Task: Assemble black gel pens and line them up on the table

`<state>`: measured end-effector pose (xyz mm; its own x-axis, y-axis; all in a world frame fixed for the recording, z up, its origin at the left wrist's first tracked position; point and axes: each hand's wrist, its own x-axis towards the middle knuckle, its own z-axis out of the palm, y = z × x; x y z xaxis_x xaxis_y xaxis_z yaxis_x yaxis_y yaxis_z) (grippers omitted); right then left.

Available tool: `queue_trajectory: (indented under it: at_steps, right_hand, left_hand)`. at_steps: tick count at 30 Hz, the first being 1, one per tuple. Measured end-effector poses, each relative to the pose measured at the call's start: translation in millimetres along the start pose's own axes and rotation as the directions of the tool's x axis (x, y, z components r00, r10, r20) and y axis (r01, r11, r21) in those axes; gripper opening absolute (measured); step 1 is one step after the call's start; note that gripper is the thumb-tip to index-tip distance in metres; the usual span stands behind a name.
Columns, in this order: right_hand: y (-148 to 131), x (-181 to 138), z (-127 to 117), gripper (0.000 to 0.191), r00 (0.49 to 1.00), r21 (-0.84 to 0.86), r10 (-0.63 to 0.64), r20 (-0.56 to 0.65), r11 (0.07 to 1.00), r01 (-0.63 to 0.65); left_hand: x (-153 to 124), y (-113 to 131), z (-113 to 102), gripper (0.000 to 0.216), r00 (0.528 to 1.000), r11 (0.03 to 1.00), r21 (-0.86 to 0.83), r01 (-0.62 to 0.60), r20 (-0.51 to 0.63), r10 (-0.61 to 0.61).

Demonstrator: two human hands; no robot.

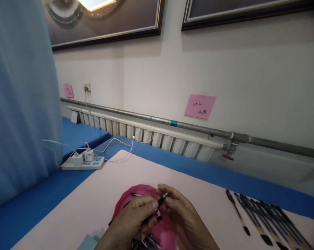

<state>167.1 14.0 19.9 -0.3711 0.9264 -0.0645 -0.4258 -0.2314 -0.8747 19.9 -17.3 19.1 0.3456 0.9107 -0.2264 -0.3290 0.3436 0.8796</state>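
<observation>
My left hand (137, 218) is closed on a slim black pen-like piece (162, 199) with a silvery pointed tip, which points up and to the right. Beside that tip is my right hand (184, 215), its fingers curved and parted; I cannot tell whether they touch the piece. Both hands are over a pink scalloped dish (127, 198). More black pen-like parts (137, 194) and some shiny dark pieces (150, 242) lie in the dish, partly covered by my left hand.
Several dark-handled brushes (263, 218) lie in a slanted row on the pink sheet (198, 189) at right. A power strip (82, 164) with white chargers and cables sits at left on the blue surface (52, 184). Behind run a radiator (157, 139) and a pipe (151, 118).
</observation>
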Motion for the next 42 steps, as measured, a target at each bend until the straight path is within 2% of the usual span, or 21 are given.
queue_trajectory:
  at_steps: [2,5,10,13,15,19,24,28,34,38,42]
  right_hand:
    - [1.1,-0.5,0.0,0.033,1.000,0.059,0.026,0.009,0.998,-0.026]
    - [2.8,-1.3,-0.9,0.027,0.999,0.077,0.041,0.002,0.996,-0.041]
    - [4.4,-1.9,3.7,0.034,0.998,0.116,0.052,0.026,0.992,-0.055]
    - [5.7,-1.2,6.9,0.020,0.998,0.112,0.032,-0.056,0.993,-0.026]
    - [6.5,-0.3,6.8,0.021,0.997,0.112,0.024,-0.077,0.994,-0.015]
    - [6.5,0.9,4.3,0.035,0.998,0.100,0.045,-0.053,0.994,-0.040]
    - [5.5,0.4,4.2,0.021,0.997,0.068,0.037,-0.062,0.997,-0.033]
    - [5.9,0.8,3.5,0.031,0.999,0.065,0.030,-0.028,0.997,-0.028]
    - [1.9,-0.2,6.3,0.025,0.995,0.034,0.013,-0.100,0.999,-0.009]
    - [1.0,-1.4,7.9,0.026,0.998,0.068,0.000,-0.070,0.998,0.005]
    - [3.3,-1.4,6.1,0.028,0.998,0.075,0.011,-0.055,0.997,-0.007]
  left_hand:
    - [-0.6,-0.5,0.1,0.031,1.000,1.000,-0.027,-0.007,-0.003,0.007]
    - [-2.0,-0.4,0.6,0.032,1.000,0.999,-0.040,-0.007,0.003,0.007]
    - [-1.5,0.8,0.7,0.031,1.000,0.998,-0.066,-0.015,-0.027,0.013]
    - [0.3,0.7,-0.5,0.033,1.000,1.000,-0.028,-0.006,-0.022,0.005]
    - [1.0,0.3,-1.0,0.034,1.000,1.000,-0.024,0.005,-0.026,-0.006]
    - [0.1,0.4,0.8,0.033,0.999,0.999,-0.038,0.024,-0.041,-0.026]
    - [-1.9,2.4,5.3,0.033,0.997,0.999,-0.001,0.036,-0.062,-0.036]
    - [-1.1,2.4,5.8,0.031,0.997,0.999,-0.022,0.041,-0.057,-0.042]
    - [1.1,-0.1,5.7,0.029,0.994,0.995,-0.083,0.049,-0.089,-0.056]
    - [0.9,-0.3,5.1,0.037,0.991,0.985,-0.144,0.092,-0.087,-0.106]
    - [0.2,1.0,5.2,0.034,0.988,0.978,-0.156,0.140,-0.048,-0.149]
